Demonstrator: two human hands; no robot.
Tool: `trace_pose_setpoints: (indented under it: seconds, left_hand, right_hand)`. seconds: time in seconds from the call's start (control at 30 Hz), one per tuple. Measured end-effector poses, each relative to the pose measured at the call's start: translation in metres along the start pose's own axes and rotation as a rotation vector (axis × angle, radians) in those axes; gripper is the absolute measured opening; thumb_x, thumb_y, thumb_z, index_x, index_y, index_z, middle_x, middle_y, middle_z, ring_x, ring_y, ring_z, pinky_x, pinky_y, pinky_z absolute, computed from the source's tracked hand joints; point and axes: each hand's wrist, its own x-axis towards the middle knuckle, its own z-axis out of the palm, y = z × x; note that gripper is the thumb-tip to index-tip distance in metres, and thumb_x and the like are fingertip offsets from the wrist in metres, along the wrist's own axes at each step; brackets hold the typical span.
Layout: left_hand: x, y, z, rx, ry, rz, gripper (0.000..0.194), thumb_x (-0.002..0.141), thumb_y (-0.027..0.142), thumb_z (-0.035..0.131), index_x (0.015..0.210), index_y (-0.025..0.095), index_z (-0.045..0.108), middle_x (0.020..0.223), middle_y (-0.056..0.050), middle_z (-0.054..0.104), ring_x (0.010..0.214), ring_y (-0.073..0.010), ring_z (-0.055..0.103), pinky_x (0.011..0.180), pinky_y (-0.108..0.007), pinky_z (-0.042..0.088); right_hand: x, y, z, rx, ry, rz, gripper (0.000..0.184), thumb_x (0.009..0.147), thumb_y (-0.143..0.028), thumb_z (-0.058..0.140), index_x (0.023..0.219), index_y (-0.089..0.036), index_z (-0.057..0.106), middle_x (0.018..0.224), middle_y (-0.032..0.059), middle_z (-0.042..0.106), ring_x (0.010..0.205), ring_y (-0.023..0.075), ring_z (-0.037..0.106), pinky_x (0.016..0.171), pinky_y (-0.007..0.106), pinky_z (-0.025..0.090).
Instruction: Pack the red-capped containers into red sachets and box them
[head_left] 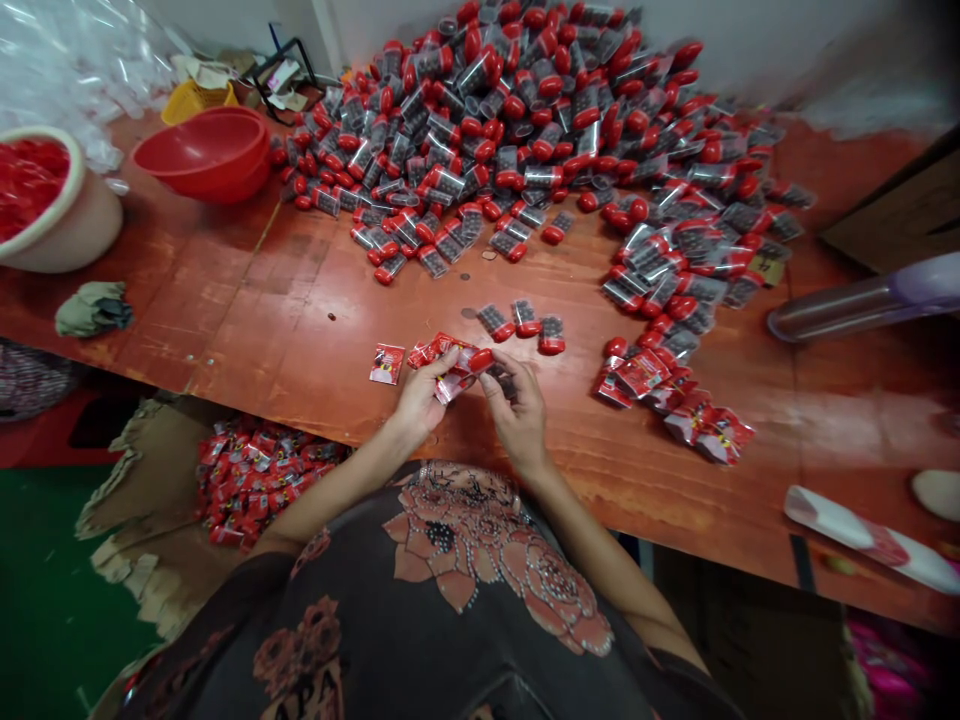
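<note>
My left hand [427,392] is closed on several red printed packets [435,350] held in front of me. Closed too, my right hand [519,405] pinches a small red-capped container [481,360] against the packets; how far it is inside one cannot be made out. Just beyond my hands, three clear containers with red caps and dark contents [526,318] lie on the table. One flat red packet [387,364] rests left of my left hand. To the right is a heap of filled-looking red packets [697,415].
A large pile of red-capped containers [517,130] covers the back of the red-brown table [300,290]. A red bowl [202,155], a white bucket [67,235] and a cloth [94,308] are at left. Below the edge, a torn cardboard box [150,510] holds red packets.
</note>
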Motion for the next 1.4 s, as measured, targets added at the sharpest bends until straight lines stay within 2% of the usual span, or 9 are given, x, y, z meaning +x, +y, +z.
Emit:
trace_pose_setpoints:
  seconds: [0.2, 0.37, 0.5, 0.6, 0.7, 0.83, 1.03, 1.13, 1.4]
  left_hand:
    - [0.0, 0.0, 0.002, 0.013, -0.006, 0.051, 0.008, 0.072, 0.01, 0.074, 0.074, 0.014, 0.068, 0.073, -0.004, 0.071, 0.066, -0.0131, 0.065, 0.069, -0.028, 0.053]
    - [-0.007, 0.0, 0.002, 0.099, -0.054, 0.203, 0.019, 0.063, 0.017, 0.082, 0.076, 0.015, 0.069, 0.079, -0.004, 0.072, 0.068, -0.0147, 0.065, 0.068, -0.03, 0.054]
    - [-0.012, 0.003, 0.0, 0.215, -0.096, 0.305, 0.028, 0.057, 0.018, 0.086, 0.079, 0.018, 0.07, 0.08, -0.002, 0.072, 0.071, -0.015, 0.066, 0.071, -0.031, 0.054]
    - [-0.015, 0.007, -0.003, 0.324, -0.121, 0.302, 0.032, 0.054, 0.016, 0.087, 0.082, 0.018, 0.072, 0.083, -0.003, 0.073, 0.073, -0.0166, 0.067, 0.073, -0.033, 0.055]
    - [-0.015, 0.014, -0.008, 0.418, -0.153, 0.287, 0.036, 0.051, 0.016, 0.088, 0.084, 0.016, 0.073, 0.084, -0.004, 0.073, 0.074, -0.0177, 0.067, 0.074, -0.034, 0.055]
    - [-0.015, 0.02, -0.013, 0.42, -0.185, 0.311, 0.036, 0.049, 0.014, 0.088, 0.081, 0.017, 0.072, 0.082, -0.003, 0.073, 0.074, -0.0165, 0.067, 0.077, -0.034, 0.055]
    - [-0.019, 0.014, -0.013, 0.304, -0.142, 0.396, 0.032, 0.053, 0.016, 0.087, 0.081, 0.019, 0.072, 0.083, -0.002, 0.074, 0.075, -0.0167, 0.068, 0.08, -0.035, 0.055]
    - [-0.02, 0.013, -0.015, 0.288, -0.142, 0.397, 0.031, 0.053, 0.017, 0.087, 0.08, 0.02, 0.071, 0.082, -0.001, 0.074, 0.075, -0.0163, 0.068, 0.077, -0.034, 0.056]
    - [-0.017, 0.02, -0.019, 0.303, -0.124, 0.362, 0.036, 0.053, 0.022, 0.088, 0.084, 0.018, 0.071, 0.083, -0.002, 0.074, 0.074, -0.0163, 0.067, 0.071, -0.03, 0.056]
  right_hand:
    - [-0.001, 0.001, 0.002, 0.1, -0.017, 0.042, 0.034, 0.09, -0.029, 0.059, 0.124, -0.033, 0.06, 0.112, 0.0034, 0.063, 0.098, 0.0192, 0.061, 0.09, 0.041, 0.052]
    - [0.001, 0.0, 0.004, 0.284, -0.055, 0.236, 0.037, 0.087, -0.035, 0.062, 0.124, -0.032, 0.058, 0.109, 0.0038, 0.065, 0.091, 0.019, 0.063, 0.083, 0.04, 0.055]
    - [0.003, -0.001, 0.003, 0.337, -0.093, 0.317, 0.037, 0.083, -0.037, 0.066, 0.118, -0.029, 0.06, 0.107, 0.0042, 0.065, 0.083, 0.0176, 0.062, 0.07, 0.034, 0.055]
    - [0.005, 0.0, 0.001, 0.356, -0.146, 0.316, 0.045, 0.081, -0.036, 0.069, 0.124, -0.031, 0.057, 0.104, 0.0037, 0.064, 0.081, 0.0174, 0.061, 0.067, 0.033, 0.055]
    - [0.009, 0.003, -0.001, 0.356, -0.223, 0.275, 0.059, 0.08, -0.035, 0.07, 0.136, -0.036, 0.049, 0.105, 0.0032, 0.063, 0.087, 0.0194, 0.063, 0.077, 0.038, 0.056]
    - [0.013, 0.002, -0.001, 0.341, -0.327, 0.229, 0.051, 0.081, -0.036, 0.07, 0.13, -0.04, 0.057, 0.119, 0.0036, 0.061, 0.103, 0.022, 0.061, 0.09, 0.043, 0.053]
    - [0.018, -0.007, -0.004, 0.414, -0.426, 0.337, 0.063, 0.077, -0.034, 0.074, 0.136, -0.04, 0.053, 0.111, 0.0033, 0.063, 0.083, 0.0178, 0.062, 0.075, 0.039, 0.056]
    - [0.023, -0.008, -0.009, 0.387, -0.471, 0.327, 0.062, 0.076, -0.035, 0.074, 0.135, -0.04, 0.054, 0.106, 0.0026, 0.061, 0.077, 0.0152, 0.058, 0.067, 0.034, 0.054]
    - [0.032, -0.013, -0.015, 0.31, -0.551, 0.279, 0.052, 0.077, -0.035, 0.071, 0.128, -0.038, 0.062, 0.111, 0.0039, 0.06, 0.092, 0.0196, 0.058, 0.072, 0.034, 0.054]
